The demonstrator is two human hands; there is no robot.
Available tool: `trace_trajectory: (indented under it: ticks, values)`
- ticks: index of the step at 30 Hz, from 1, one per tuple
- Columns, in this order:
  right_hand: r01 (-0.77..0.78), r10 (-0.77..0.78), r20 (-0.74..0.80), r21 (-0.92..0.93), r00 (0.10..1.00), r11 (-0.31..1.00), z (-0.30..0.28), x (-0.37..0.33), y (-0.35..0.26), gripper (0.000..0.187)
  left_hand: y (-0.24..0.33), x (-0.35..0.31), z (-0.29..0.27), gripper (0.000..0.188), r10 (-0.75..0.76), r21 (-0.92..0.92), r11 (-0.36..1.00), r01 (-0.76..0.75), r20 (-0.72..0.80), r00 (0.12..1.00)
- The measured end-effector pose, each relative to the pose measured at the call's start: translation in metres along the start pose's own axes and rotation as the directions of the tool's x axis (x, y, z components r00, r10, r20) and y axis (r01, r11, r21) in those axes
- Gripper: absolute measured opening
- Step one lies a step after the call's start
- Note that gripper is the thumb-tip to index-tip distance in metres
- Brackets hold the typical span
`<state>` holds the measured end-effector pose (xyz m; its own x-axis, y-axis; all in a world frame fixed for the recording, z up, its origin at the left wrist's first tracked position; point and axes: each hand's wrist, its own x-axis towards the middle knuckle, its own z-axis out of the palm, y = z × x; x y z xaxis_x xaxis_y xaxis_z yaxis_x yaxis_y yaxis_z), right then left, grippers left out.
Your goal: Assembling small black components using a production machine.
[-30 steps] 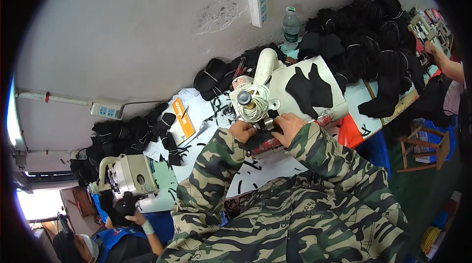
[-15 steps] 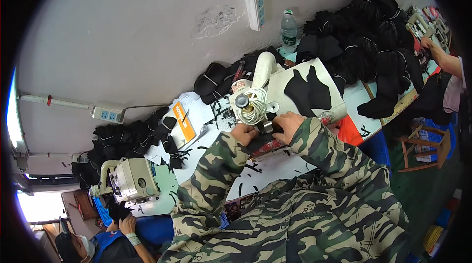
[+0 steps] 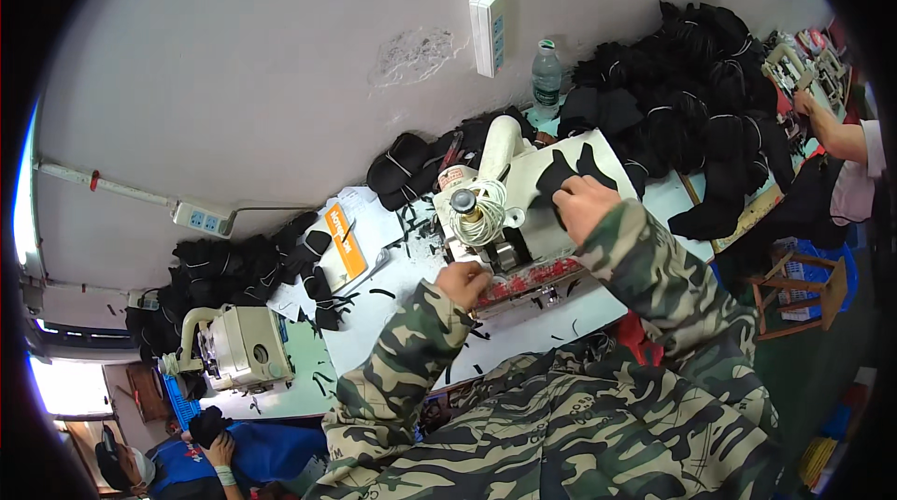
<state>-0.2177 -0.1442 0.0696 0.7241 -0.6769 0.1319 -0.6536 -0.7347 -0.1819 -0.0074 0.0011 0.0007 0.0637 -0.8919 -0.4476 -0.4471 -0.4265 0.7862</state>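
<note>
Left hand (image 3: 462, 285): sitting at frame centre, by the sewing machine's (image 3: 540, 234) left end; fingers curling, cannot tell whether clamping anything.
Machine: standing on the white bench (image 3: 512, 339), centre.
Black pieces (image 3: 554, 180): lying on the machine's cream top, right of centre.
Right hand (image 3: 587, 207): covering their lower part; fingers bending onto them, cannot tell if pinching.

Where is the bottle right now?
In the head view, the bottle stands by the wall, upper part, right of centre: just right of the power strip, left of the black bundles and beyond the right hand.
</note>
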Motion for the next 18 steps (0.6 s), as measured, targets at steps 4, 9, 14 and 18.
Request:
trace_trajectory:
  ticks: [4, 9, 14, 18]
  values:
    - [-0.094, 0.133, 0.156, -0.234, 0.979, 0.968, 0.045, -0.009, -0.002, 0.021, 0.017, -0.012, 0.025, 0.018, 0.112, -0.132, 0.986, -0.099, 0.096, 0.989]
    - [-0.029, 0.06, 0.136, -0.223, 0.989, 0.974, 0.031, -0.012, 0.0, 0.02, 0.021, -0.019, 0.032, 0.017, 0.144, 0.032, 0.989, -0.145, 0.054, 0.988]
    - [-0.006, 0.007, 0.001, 0.611, 1.0, 0.791, 0.0, -0.052, -0.006, 0.014, 0.029, -0.044, 0.027, 0.034, 0.272, -0.005, 0.959, -0.282, -0.248, 0.93]
    - [-0.447, -0.095, 0.443, 0.894, 0.891, -0.028, 0.037, -0.082, -0.037, 0.02, 0.016, -0.049, 0.023, 0.03, 0.291, -0.343, 0.884, -0.319, -0.132, 0.948]
